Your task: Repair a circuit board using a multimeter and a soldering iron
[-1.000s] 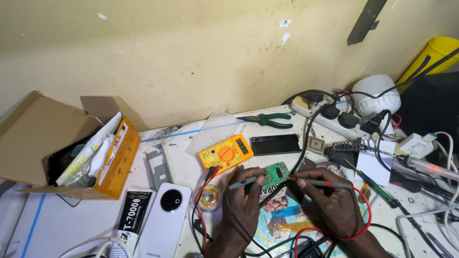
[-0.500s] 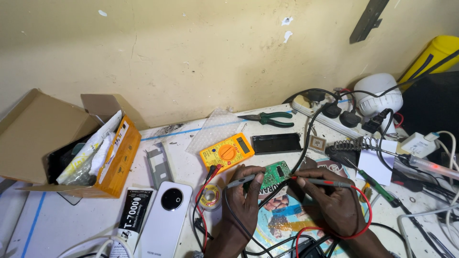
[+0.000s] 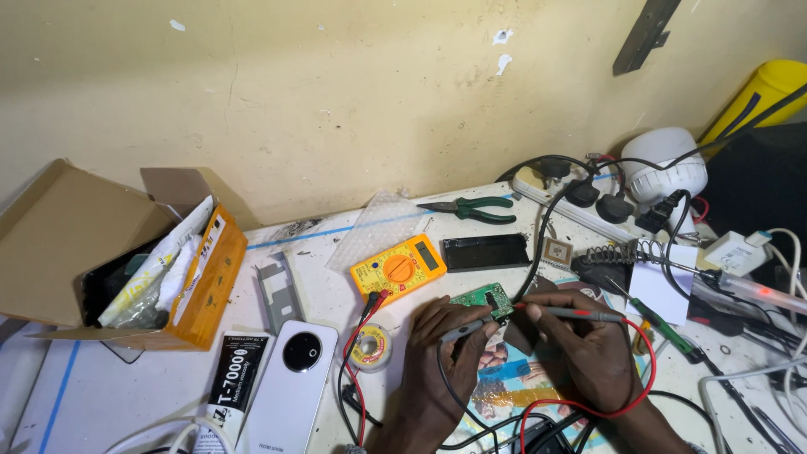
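A small green circuit board [image 3: 482,298] lies on the white bench in front of me. My left hand [image 3: 437,361] grips a black meter probe [image 3: 467,329] whose tip rests at the board's near edge. My right hand [image 3: 584,353] holds a red-tipped probe [image 3: 570,313] pointing left toward the board's right corner. Red and black leads [image 3: 357,336] run from the probes to a yellow multimeter [image 3: 399,268] just behind and left of the board.
A white phone back [image 3: 292,382] and a glue tube [image 3: 237,377] lie at the left front, beside a solder spool [image 3: 371,345]. An open cardboard box [image 3: 126,269] stands far left. Green pliers [image 3: 471,208], a black phone [image 3: 486,251], a power strip [image 3: 588,206] and a soldering-iron stand [image 3: 622,256] crowd the back right.
Both hands stay on the probes at the board. The view has shifted slightly; the probe tips have barely moved.
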